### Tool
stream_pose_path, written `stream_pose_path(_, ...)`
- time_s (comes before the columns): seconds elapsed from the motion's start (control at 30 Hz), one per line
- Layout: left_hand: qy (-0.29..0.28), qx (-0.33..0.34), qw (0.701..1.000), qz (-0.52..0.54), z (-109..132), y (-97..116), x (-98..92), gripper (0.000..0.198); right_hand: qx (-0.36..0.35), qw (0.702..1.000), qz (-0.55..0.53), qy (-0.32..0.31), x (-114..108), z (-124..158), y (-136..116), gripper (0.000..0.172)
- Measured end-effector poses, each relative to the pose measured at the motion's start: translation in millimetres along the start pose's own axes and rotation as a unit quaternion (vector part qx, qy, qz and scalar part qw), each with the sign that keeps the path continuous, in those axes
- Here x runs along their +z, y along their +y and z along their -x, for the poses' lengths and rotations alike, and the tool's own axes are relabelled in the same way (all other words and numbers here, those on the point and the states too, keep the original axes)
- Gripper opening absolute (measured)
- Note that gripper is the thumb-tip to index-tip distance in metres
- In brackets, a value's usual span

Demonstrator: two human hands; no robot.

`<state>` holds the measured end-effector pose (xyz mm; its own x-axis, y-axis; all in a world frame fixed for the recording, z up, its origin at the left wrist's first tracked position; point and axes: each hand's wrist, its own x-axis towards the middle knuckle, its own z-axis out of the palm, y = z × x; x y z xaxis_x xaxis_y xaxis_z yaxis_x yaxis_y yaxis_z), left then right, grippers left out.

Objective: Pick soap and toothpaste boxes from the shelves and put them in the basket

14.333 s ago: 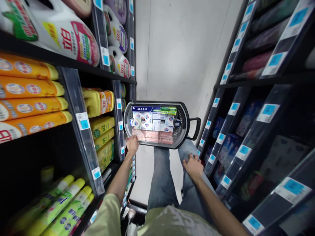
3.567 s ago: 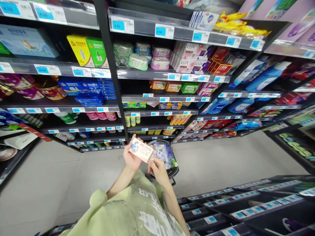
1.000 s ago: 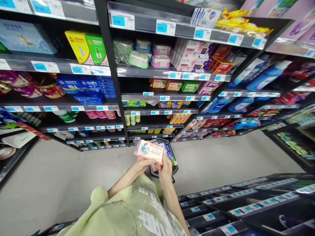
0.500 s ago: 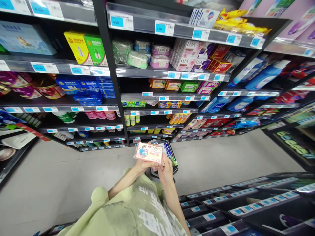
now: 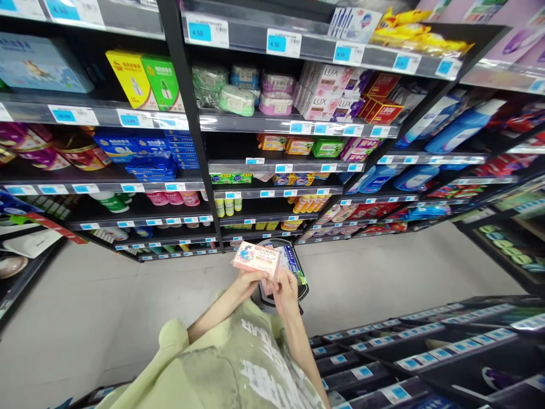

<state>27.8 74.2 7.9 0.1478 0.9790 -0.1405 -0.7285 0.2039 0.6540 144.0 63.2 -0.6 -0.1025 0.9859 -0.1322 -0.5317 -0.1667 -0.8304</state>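
Observation:
A small pink soap box (image 5: 256,259) with a flower print is held up in front of my chest. My left hand (image 5: 248,281) grips it from below, fingers closed on its lower edge. My right hand (image 5: 284,291) is closed on its right end, thumb and fingers pinching the side. Just behind the box, on the floor, stands a black shopping basket (image 5: 298,287) with packaged goods in it, mostly hidden by my hands.
Black store shelves (image 5: 293,128) with blue price tags face me, stocked with soap boxes (image 5: 323,91), blue bottles (image 5: 451,128) and blue cartons (image 5: 140,150). More dark shelving (image 5: 409,352) runs at my lower right. Grey floor (image 5: 383,278) lies open between them.
A second ago the box stood tilted with its printed face toward me; now it lies flatter and slightly higher. Both hands keep their hold. The camera view has shifted only slightly.

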Motion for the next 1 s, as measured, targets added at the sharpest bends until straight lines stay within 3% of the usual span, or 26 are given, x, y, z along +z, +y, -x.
stream_pose_path(0.37,-0.005,0.012,1.000,-0.021,0,0,-8.3,0.080,-0.010,0.998,-0.001,-0.057,-3,1,1,0.042)
stream_pose_path(0.67,-0.031,0.005,1.000,0.002,-5,-6,-17.4,0.072,-0.015,0.998,0.021,-0.051,-4,2,1,0.043)
stream_pose_path(1.0,-0.028,0.033,0.999,-0.005,-5,-3,-15.9,0.083,0.001,0.999,0.021,-0.037,-7,-3,7,0.040)
